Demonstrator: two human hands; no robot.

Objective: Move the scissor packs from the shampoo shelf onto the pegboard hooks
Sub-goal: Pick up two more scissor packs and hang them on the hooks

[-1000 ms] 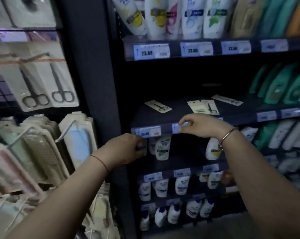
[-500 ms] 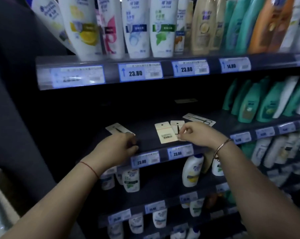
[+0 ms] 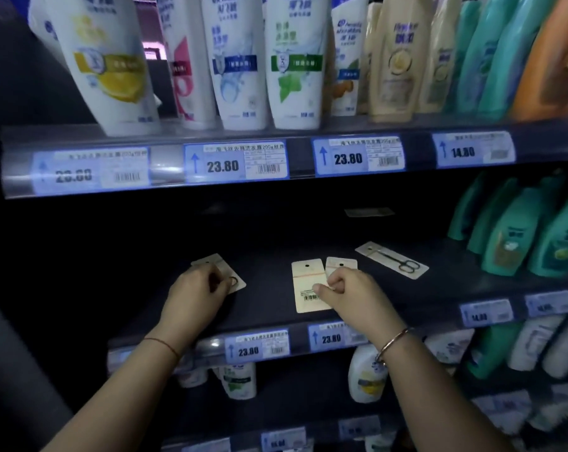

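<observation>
**Both hands on scissor packs at the front of the dark shampoo shelf**

The middle shelf [image 3: 269, 308] is a dark, mostly bare board with four flat scissor packs lying on it. The left hand [image 3: 194, 295] rests on the leftmost scissor pack [image 3: 235, 282], near the shelf's left end; its fingers curl down over the card and cover most of it, with only a corner and a scissor ring showing. Whether the fingers have pinched the card or merely press on it cannot be told.

The right hand [image 3: 351, 295], a bangle [image 3: 393, 345] at its wrist, is near the middle of the front edge. Its thumb and forefinger are closed together on the right edge of the face-down pack [image 3: 305, 285], barcode side up. Just beside that lies a second cream pack [image 3: 341, 264], its lower part hidden by the knuckles. Farther back and to the right, apart from the hands, the face-up pack [image 3: 392, 261] lies at a slant with its scissors plainly visible.

Teal bottles [image 3: 511, 243] stand at the shelf's right end. White shampoo bottles [image 3: 243, 60] line the shelf above, over price labels [image 3: 235, 163] reading 23.80.
</observation>
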